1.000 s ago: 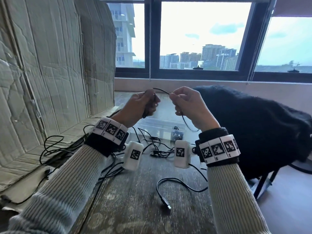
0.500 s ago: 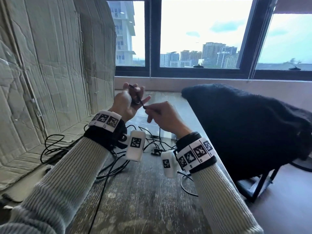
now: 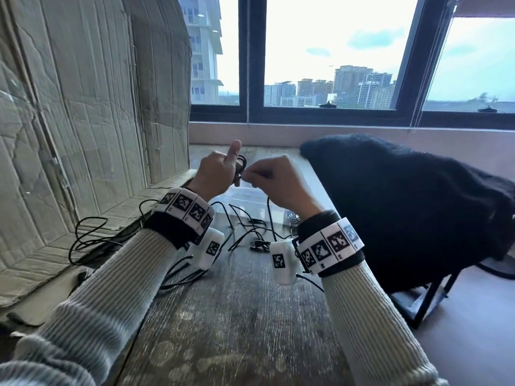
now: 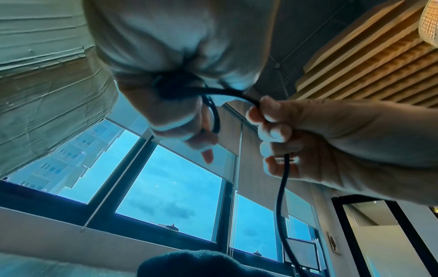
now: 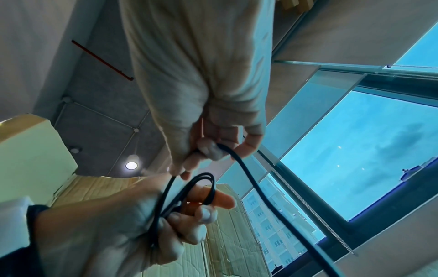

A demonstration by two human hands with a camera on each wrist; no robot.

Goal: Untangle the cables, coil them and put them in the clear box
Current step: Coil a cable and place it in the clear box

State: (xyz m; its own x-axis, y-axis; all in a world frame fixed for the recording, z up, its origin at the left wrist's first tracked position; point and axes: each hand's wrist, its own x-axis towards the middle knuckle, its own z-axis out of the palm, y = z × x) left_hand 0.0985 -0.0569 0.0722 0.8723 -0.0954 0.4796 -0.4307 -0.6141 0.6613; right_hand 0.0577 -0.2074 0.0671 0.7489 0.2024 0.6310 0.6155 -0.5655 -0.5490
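A black cable [image 3: 268, 210] runs up from the wooden table [image 3: 237, 316] into both raised hands. My left hand [image 3: 223, 174], thumb up, grips a small coil of it [image 3: 243, 164]; the loops [image 5: 201, 187] lie round its fingers [image 5: 213, 198]. My right hand [image 3: 267, 176] pinches the cable [image 4: 282, 196] just right of the coil, and the rest hangs down from it. The clear box [image 3: 250, 197] sits on the table behind and below the hands, mostly hidden by them. A tangle of other black cables [image 3: 248, 236] lies in front of the box.
Creased cardboard sheets [image 3: 97, 107] stand along the left, with more cable loops [image 3: 89, 238] at their foot. A chair with a black fuzzy cover [image 3: 404, 204] stands close against the table's right edge. A window [image 3: 334, 51] is behind.
The hands, first apart with the cable stretched between them, have come together. More cable is looped in the left hand, and the loose end has left the table's front.
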